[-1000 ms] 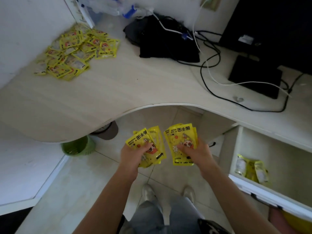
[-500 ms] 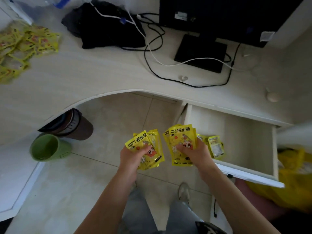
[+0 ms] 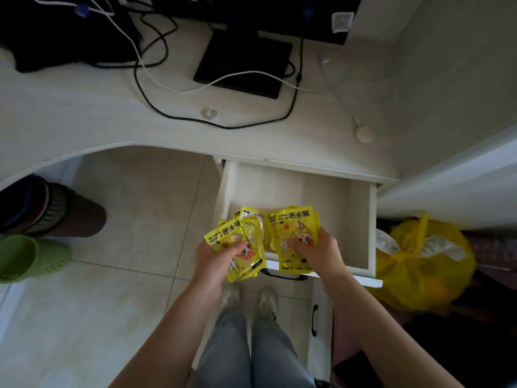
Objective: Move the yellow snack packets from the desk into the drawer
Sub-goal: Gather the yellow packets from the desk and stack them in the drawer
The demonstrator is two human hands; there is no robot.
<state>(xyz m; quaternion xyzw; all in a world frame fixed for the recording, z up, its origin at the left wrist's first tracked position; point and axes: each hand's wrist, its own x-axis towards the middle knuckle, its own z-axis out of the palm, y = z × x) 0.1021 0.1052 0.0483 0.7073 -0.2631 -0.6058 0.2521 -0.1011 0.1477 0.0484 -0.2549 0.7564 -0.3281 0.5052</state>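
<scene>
Since a second ago the view has swung from the pile of packets on the desk to the open drawer (image 3: 361,219), and both hands, which were out over the floor tiles, are now at the drawer's front edge, so this carry looks nearly finished and the release is the step in hand. The left hand (image 3: 215,256) grips 1 fanned bunch of yellow packets (image 3: 237,245), thumb curled across the top packet; this bunch sits over the drawer's front left corner, partly still above the floor. The right hand (image 3: 319,252) grips a 2nd bunch of packets (image 3: 293,228), thumb on top, and this bunch hangs over the inside of the drawer near its front wall. Between the 2 bunches a little more yellow shows lower down, probably packets already lying in the drawer, though they are mostly hidden. The desk (image 3: 84,121) above shows cables and a black monitor base (image 3: 243,65); the remaining pile is out of view, so more trips seem likely.
</scene>
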